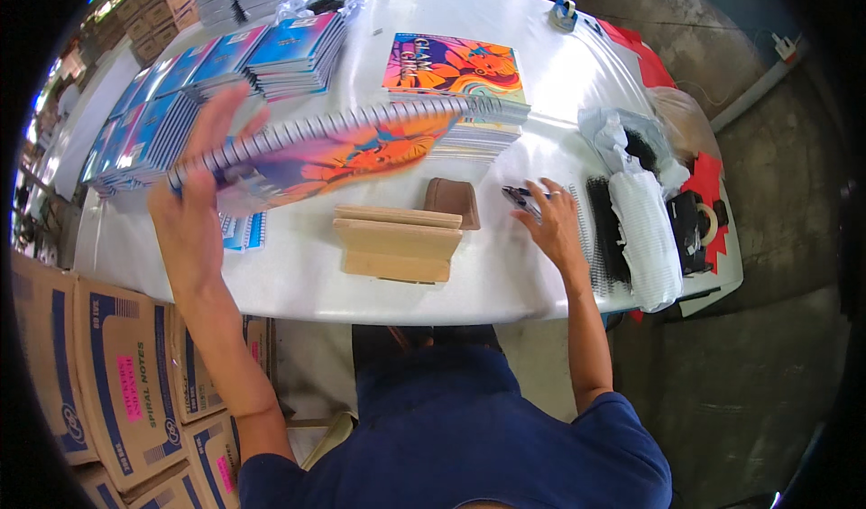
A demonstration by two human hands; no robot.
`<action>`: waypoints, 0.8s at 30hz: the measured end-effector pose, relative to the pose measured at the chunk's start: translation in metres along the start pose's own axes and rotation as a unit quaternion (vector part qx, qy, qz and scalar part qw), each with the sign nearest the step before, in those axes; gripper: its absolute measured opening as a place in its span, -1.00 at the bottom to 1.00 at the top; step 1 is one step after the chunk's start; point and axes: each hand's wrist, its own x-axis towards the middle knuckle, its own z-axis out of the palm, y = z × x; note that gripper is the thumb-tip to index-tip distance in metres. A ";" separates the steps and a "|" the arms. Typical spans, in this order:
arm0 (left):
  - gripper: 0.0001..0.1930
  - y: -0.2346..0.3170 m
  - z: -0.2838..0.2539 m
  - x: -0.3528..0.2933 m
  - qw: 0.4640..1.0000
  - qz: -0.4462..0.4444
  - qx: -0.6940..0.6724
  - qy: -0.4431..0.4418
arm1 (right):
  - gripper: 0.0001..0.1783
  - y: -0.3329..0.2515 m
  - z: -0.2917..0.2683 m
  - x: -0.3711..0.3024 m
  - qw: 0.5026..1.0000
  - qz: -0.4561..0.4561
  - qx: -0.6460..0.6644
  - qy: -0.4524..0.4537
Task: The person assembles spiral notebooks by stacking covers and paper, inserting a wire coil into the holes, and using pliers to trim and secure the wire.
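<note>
My left hand [188, 225] is raised above the table's left side, gripping one end of a spiral notebook [352, 159] between thumb and fingers. The notebook is tilted, its wire coil along the upper edge and its orange and purple cover facing me. To the right, my right hand [561, 228] is low over the white table, fingers curled around a small pair of dark-handled pliers [521, 199]. Between my hands a cardboard stand [397, 252] sits near the front edge, with a brown block-like piece [451, 201] just behind it. Beyond the held notebook is a stack of orange-covered booklets [456, 65].
Stacks of blue notebooks [293, 45] fill the table's [298, 279] far left. On the right lie black wire coils [606, 229], a white wrapped bundle [645, 238], plastic bags [622, 139] and a tape roll [710, 225]. Cartons [126, 365] are piled at lower left.
</note>
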 end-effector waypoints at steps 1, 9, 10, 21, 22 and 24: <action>-0.33 0.000 0.001 -0.013 0.999 -0.013 0.007 -0.046 | -0.38 0.012 0.005 -0.011 0.998 0.014 -0.058 0.002; -0.36 -0.067 0.108 -0.088 0.907 0.058 0.390 -0.146 | -0.49 0.018 0.019 -0.011 0.988 -0.065 -0.139 0.035; -0.37 -0.071 0.111 -0.089 0.891 0.075 0.425 -0.143 | -0.51 0.018 0.019 -0.008 0.985 -0.075 -0.149 0.048; -0.35 -0.071 0.121 -0.090 0.841 0.106 0.517 -0.120 | -0.52 -0.130 -0.054 -0.040 0.958 -0.132 0.246 0.062; -0.32 -0.071 0.121 -0.090 0.846 0.096 0.510 -0.123 | -0.52 -0.131 -0.054 -0.040 0.961 -0.141 0.230 0.062; -0.25 -0.070 0.121 -0.090 0.855 0.076 0.497 -0.128 | -0.51 -0.132 -0.053 -0.039 0.965 -0.159 0.200 0.063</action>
